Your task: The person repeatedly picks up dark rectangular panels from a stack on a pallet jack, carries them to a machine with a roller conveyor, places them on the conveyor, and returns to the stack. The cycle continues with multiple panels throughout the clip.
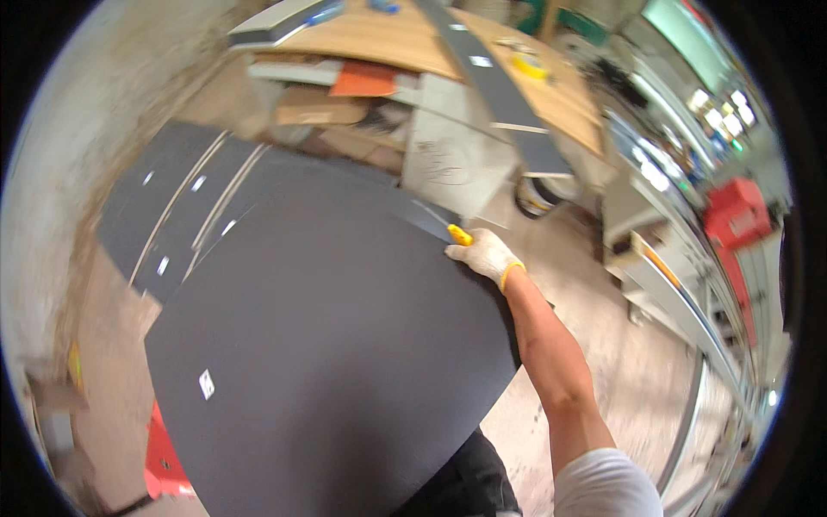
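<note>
A large dark grey panel [336,293] fills the middle of the view, with a small white label [206,384] near its left edge. At its far right edge is my right hand [484,256], in a white knit glove with a yellow cuff. Its fingers are closed on a yellow-handled tool [460,234], whose thin shaft points up and left across the panel's far edge. That hand also lies against the panel's edge; whether it grips the panel too, I cannot tell. My left hand is out of sight.
More dark panels [164,202] with white labels lie beyond on the left. A wooden-topped bench [388,39] stands ahead, a long dark strip [491,82] and yellow tape roll [529,66] on it. A bucket [536,200] sits below. White racks [663,284] and red equipment [737,214] stand right.
</note>
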`<state>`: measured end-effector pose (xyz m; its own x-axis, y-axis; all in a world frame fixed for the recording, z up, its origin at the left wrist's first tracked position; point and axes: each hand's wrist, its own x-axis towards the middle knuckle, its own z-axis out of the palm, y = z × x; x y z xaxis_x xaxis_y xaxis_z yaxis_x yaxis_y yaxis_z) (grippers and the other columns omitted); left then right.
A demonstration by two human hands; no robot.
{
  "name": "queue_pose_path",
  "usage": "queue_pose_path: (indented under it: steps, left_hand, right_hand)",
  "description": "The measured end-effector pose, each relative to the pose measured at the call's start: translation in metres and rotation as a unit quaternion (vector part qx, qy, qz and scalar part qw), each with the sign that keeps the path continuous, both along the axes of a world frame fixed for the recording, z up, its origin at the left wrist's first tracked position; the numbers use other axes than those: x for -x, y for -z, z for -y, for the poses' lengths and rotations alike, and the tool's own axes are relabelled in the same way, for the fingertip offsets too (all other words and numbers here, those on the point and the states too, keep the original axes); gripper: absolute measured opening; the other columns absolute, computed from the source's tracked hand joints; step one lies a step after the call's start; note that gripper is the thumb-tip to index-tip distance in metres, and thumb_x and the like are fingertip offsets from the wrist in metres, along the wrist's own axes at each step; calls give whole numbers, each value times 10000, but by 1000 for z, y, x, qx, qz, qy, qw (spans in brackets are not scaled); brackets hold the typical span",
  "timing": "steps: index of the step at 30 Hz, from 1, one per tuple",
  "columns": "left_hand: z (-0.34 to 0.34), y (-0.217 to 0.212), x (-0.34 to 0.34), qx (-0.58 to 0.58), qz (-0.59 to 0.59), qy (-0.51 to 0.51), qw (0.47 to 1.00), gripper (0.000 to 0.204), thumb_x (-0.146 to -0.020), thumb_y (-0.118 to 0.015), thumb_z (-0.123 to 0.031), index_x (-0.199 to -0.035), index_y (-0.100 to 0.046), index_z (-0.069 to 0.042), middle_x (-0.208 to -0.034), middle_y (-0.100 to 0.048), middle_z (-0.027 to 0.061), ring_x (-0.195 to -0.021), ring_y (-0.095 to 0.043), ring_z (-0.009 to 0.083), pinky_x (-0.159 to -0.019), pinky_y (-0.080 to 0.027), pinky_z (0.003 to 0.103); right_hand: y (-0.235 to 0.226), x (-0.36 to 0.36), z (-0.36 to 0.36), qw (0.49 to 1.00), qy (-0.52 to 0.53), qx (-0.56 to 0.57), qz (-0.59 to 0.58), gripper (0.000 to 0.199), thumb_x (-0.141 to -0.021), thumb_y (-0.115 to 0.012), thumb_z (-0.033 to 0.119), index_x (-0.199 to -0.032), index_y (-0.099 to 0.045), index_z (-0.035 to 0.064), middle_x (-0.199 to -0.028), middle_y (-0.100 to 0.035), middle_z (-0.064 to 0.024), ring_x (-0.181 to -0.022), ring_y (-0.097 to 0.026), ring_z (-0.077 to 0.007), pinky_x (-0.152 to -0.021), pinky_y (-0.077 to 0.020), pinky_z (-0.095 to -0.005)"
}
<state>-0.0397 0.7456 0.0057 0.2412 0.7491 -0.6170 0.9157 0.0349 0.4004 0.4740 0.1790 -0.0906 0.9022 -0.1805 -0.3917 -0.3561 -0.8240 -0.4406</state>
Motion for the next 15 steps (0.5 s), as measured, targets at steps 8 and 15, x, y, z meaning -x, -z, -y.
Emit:
queue_pose_path:
  steps: [8,15]
  left_hand:
    - [-15,-52,8,5,76,91,993,745,-1091,-653,-476,-1582,-510,66,-1614,-563,206,-1468,-520,338,-1317,-302,391]
    - [2,-83,-8,20,163,204,965,759,-1094,-643,-494,-1588,-503,65,-1622,-559,197,-1471,-518,343,-1322,-294,405]
  right_hand:
    - [-174,140,56,995,64,-16,78,639,-867,-806,466,-1229,-736,-55,-1137,-765,-277,-1084,-742,-382,-972,-542,-442]
    - [-247,293,148,964,208,-21,162,494,-919,-823,349,-1186,-728,-55,-991,-757,-156,-932,-709,-244,-924,-539,-388]
